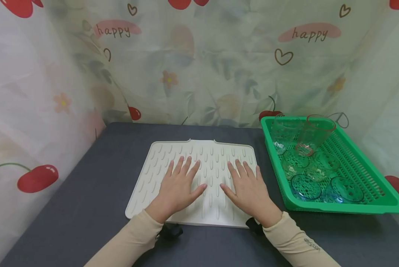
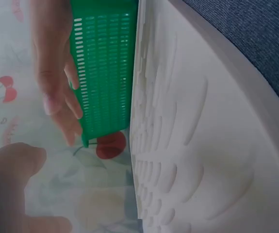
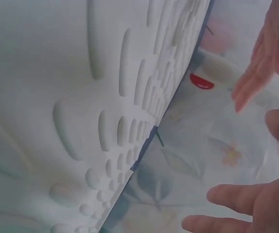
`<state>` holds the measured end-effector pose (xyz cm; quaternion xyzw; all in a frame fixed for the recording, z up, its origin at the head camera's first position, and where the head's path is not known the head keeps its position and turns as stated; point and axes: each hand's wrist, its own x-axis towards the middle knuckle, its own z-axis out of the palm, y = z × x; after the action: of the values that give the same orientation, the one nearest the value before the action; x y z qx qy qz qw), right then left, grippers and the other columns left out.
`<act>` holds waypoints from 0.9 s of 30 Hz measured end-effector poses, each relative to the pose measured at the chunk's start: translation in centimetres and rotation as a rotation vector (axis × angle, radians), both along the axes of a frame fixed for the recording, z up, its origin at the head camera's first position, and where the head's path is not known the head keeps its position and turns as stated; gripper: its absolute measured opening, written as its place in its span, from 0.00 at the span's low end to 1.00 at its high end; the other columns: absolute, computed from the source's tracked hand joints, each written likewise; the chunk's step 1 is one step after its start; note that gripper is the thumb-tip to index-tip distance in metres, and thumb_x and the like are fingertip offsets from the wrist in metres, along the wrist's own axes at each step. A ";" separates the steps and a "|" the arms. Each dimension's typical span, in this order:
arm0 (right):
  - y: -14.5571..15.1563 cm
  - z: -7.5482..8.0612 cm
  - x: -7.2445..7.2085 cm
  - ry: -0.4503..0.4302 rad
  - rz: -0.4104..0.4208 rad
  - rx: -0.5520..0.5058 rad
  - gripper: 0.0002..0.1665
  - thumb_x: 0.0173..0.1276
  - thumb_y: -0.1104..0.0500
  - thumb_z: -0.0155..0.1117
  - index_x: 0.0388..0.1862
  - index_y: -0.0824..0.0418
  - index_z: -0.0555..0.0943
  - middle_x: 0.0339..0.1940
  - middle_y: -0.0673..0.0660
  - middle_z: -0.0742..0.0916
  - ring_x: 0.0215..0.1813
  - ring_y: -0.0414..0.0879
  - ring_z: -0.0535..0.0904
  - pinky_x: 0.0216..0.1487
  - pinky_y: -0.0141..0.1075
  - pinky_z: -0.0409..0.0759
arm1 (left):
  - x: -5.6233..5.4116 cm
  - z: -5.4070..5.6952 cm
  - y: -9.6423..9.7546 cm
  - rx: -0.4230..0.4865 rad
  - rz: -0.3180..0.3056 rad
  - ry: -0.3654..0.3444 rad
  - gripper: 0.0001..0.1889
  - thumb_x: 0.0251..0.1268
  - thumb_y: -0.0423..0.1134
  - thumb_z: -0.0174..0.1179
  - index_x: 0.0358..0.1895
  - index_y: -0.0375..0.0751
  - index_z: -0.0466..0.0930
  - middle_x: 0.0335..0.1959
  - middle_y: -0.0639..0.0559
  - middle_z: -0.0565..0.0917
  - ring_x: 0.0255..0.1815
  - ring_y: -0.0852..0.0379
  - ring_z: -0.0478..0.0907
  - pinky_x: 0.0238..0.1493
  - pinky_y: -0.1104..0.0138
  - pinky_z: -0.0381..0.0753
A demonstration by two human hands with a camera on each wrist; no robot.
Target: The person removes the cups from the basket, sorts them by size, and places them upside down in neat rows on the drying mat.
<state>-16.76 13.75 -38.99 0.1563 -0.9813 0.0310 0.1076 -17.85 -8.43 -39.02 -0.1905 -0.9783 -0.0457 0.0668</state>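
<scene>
A white drying mat (image 1: pixel 211 178) with raised oblong ridges lies in the middle of the dark table. Over its left half my left hand (image 1: pixel 179 185) is spread palm down, fingers straight and holding nothing. My right hand (image 1: pixel 249 187) is spread the same way over the right half, thumb toward the other thumb. Both wrist views show a gap between the fingers and the mat's ridged surface (image 2: pixel 178 126). To the right of the right hand stands a green basket (image 1: pixel 391 193) with several clear drinking glasses, among them a pink-tinted tall glass (image 1: pixel 314 135) and a blue glass (image 1: pixel 346 189).
The dark cloth-covered table (image 1: pixel 85 207) reaches left and in front of the mat. A printed curtain (image 1: pixel 206 74) hangs behind and at both sides. Another clear tall glass (image 1: pixel 284 129) stands in the basket's back left corner. Black straps (image 1: pixel 170 230) sit at the wrists.
</scene>
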 end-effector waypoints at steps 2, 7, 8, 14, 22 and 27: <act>0.1 0.1 0.0 -0.013 0.006 -0.002 0.41 0.70 0.36 0.52 0.72 0.61 0.67 0.69 0.65 0.74 0.69 0.62 0.69 0.67 0.65 0.60 | 0.0 0.0 0.0 0.001 -0.005 -0.009 0.38 0.68 0.68 0.42 0.75 0.51 0.59 0.76 0.43 0.58 0.79 0.42 0.48 0.75 0.45 0.45; 0.2 0.7 0.3 -0.036 0.027 0.007 0.35 0.71 0.42 0.56 0.67 0.63 0.72 0.61 0.63 0.81 0.61 0.58 0.78 0.63 0.60 0.71 | 0.0 0.3 0.0 0.027 -0.021 -0.042 0.34 0.69 0.65 0.45 0.72 0.50 0.66 0.73 0.43 0.65 0.77 0.42 0.54 0.75 0.45 0.47; 0.2 0.8 0.3 -0.034 0.032 0.012 0.34 0.70 0.43 0.58 0.66 0.63 0.73 0.59 0.63 0.82 0.59 0.57 0.80 0.61 0.58 0.73 | 0.0 0.5 0.0 0.033 -0.025 -0.049 0.34 0.69 0.65 0.46 0.71 0.49 0.67 0.72 0.43 0.67 0.76 0.42 0.56 0.75 0.45 0.49; 0.5 1.8 0.7 -0.007 0.045 0.006 0.29 0.66 0.46 0.64 0.61 0.61 0.78 0.49 0.59 0.87 0.45 0.52 0.85 0.42 0.45 0.84 | 0.0 1.1 -0.3 0.062 -0.037 -0.074 0.30 0.69 0.59 0.52 0.67 0.45 0.72 0.60 0.46 0.80 0.65 0.47 0.74 0.71 0.45 0.60; 1.9 3.7 1.7 0.081 0.056 -0.113 0.25 0.66 0.50 0.65 0.60 0.58 0.80 0.49 0.58 0.88 0.47 0.50 0.85 0.36 0.43 0.83 | 0.7 2.3 -1.4 0.139 -0.039 -0.040 0.25 0.67 0.53 0.57 0.63 0.45 0.76 0.54 0.47 0.84 0.52 0.49 0.83 0.62 0.50 0.74; 4.3 5.4 2.5 0.220 0.052 -0.192 0.25 0.65 0.53 0.66 0.60 0.59 0.79 0.51 0.60 0.87 0.47 0.53 0.85 0.30 0.44 0.82 | 1.5 3.4 -2.6 0.184 -0.015 -0.013 0.23 0.67 0.51 0.58 0.62 0.47 0.77 0.54 0.49 0.84 0.52 0.50 0.83 0.58 0.52 0.77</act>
<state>-14.30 18.00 -33.55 0.1734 -0.9517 0.1101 0.2280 -16.35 -11.06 -35.66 -0.1905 -0.9690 -0.1372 0.0771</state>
